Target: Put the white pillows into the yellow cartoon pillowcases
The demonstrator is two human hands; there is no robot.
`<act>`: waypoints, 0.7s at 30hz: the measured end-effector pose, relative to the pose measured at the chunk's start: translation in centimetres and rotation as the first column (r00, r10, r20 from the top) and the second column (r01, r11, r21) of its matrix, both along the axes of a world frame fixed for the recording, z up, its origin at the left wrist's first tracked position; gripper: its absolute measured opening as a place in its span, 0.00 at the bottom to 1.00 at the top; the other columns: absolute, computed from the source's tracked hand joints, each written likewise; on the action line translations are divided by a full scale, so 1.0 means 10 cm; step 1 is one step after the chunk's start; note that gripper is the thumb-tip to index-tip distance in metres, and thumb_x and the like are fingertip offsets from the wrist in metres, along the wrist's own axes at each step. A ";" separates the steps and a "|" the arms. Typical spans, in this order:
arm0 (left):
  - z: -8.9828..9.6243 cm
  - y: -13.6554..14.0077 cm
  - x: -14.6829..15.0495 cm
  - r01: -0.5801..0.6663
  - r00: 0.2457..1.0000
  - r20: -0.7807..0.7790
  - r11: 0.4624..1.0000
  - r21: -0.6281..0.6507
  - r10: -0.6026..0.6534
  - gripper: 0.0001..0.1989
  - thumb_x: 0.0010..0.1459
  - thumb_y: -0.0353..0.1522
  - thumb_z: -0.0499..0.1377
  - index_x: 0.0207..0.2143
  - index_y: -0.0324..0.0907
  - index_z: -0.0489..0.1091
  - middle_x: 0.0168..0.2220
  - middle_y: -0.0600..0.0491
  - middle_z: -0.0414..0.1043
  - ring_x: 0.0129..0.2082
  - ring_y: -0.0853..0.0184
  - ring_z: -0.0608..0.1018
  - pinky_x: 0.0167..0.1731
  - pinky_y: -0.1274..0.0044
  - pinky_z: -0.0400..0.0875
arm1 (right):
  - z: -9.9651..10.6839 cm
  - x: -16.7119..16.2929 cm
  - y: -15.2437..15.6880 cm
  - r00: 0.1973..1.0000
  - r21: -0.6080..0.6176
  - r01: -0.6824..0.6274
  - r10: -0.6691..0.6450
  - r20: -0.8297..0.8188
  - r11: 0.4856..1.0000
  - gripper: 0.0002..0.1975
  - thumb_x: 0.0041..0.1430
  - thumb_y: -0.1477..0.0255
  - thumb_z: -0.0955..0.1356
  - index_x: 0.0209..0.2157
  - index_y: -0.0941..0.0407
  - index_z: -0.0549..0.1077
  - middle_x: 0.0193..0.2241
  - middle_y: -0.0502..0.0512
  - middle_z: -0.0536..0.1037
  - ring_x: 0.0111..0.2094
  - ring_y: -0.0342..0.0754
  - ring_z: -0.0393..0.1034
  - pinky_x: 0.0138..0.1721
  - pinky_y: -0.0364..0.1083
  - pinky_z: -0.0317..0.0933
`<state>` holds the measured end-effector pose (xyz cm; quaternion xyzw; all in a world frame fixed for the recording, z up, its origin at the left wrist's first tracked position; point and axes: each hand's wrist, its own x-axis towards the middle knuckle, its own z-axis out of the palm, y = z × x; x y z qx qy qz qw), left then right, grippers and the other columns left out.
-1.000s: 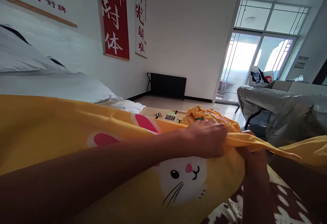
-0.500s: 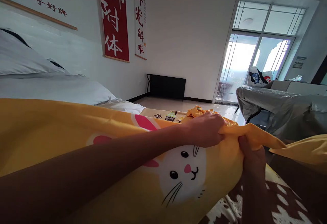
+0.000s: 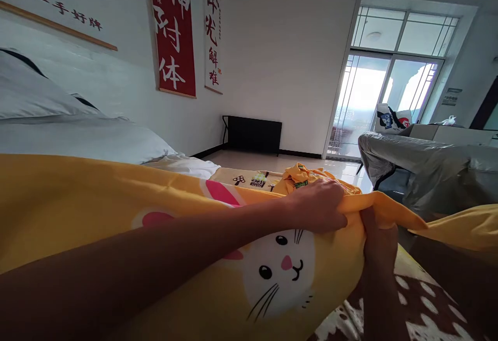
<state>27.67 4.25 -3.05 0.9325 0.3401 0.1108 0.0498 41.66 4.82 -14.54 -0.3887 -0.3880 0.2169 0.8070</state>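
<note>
A large yellow duvet cover (image 3: pixel 338 263), printed with a white rabbit face and pink ears, stretches across the view from the left side. My left hand (image 3: pixel 321 203) reaches over it from the left and is closed round its bunched upper edge. Just to the right, my right hand (image 3: pixel 379 232) grips the same edge from below, its fingers partly hidden by the fabric. A twisted strip of the yellow cloth runs on past it to the right. Behind my left hand lies a crumpled yellow heap (image 3: pixel 298 175) of similar cloth.
White pillows (image 3: pixel 78 133) are piled at the left. A beige printed sheet (image 3: pixel 249 178) shows beyond the cover, and a brown-and-white patterned blanket (image 3: pixel 431 299) lies at lower right. A plastic-wrapped piece of furniture (image 3: pixel 412 157) stands near the glass door (image 3: pixel 360 108). A black panel (image 3: pixel 254 133) leans by the wall.
Both hands keep hold of the cover's edge. My right hand has shifted slightly left, closer to my left hand. The view has tipped up a little.
</note>
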 end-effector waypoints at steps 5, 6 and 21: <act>0.02 -0.01 0.08 -0.031 0.999 0.029 0.997 0.064 0.029 0.14 0.52 0.40 0.50 0.27 0.38 0.67 0.30 0.47 0.72 0.29 0.65 0.72 0.27 0.74 0.66 | -0.06 0.05 0.02 0.996 -0.056 0.079 -0.080 -0.028 0.995 0.22 0.44 0.56 0.72 0.32 0.61 0.76 0.23 0.58 0.79 0.25 0.53 0.74 0.21 0.46 0.66; 0.03 0.01 0.11 -0.015 0.999 0.031 0.997 0.079 0.013 0.18 0.54 0.43 0.49 0.29 0.38 0.68 0.32 0.46 0.72 0.31 0.64 0.73 0.29 0.72 0.67 | -0.06 0.05 0.03 0.994 -0.048 0.104 -0.106 -0.025 0.993 0.22 0.44 0.56 0.73 0.32 0.61 0.76 0.22 0.58 0.78 0.24 0.53 0.73 0.20 0.46 0.65; 0.43 0.26 0.11 -0.117 0.981 0.170 0.988 0.103 0.099 0.11 0.51 0.31 0.53 0.34 0.36 0.71 0.34 0.47 0.73 0.35 0.65 0.72 0.34 0.76 0.66 | -0.16 -0.08 0.17 0.940 -0.041 -0.338 0.340 0.038 0.940 0.19 0.40 0.60 0.75 0.31 0.59 0.75 0.25 0.55 0.78 0.27 0.49 0.72 0.25 0.45 0.66</act>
